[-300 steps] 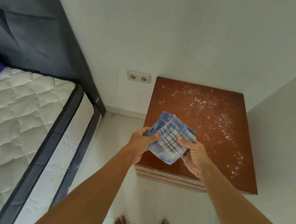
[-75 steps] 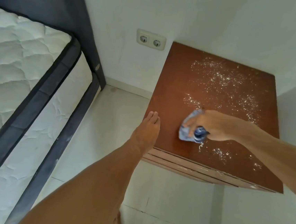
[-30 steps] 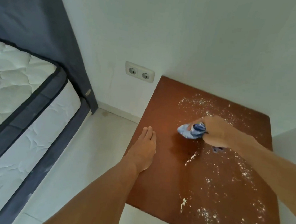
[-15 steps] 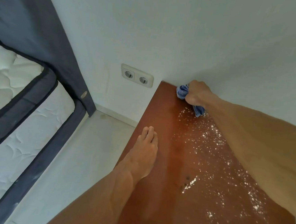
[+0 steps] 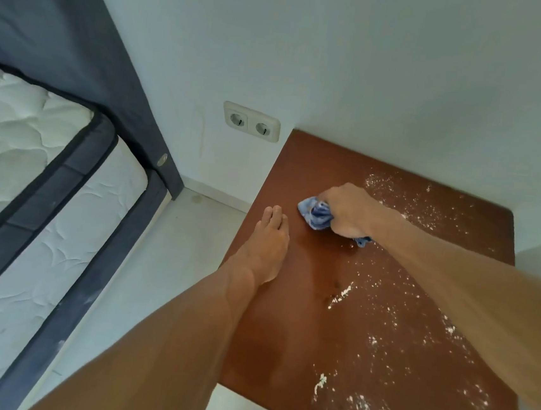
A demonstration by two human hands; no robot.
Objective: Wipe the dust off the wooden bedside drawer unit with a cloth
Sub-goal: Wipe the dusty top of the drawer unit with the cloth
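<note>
Our right hand is fisted round the bunched blue cloth, pressing it onto the top of the wooden drawer unit. Cloth pokes out left of the knuckles, and a scrap shows under the wrist. Our left hand lies flat on the unit's left edge, fingers straight and together, just left of the cloth, not touching it. White dust lies beyond the right hand and along our right forearm. Double socket on the wall beyond the left hand; mattress far left.
</note>
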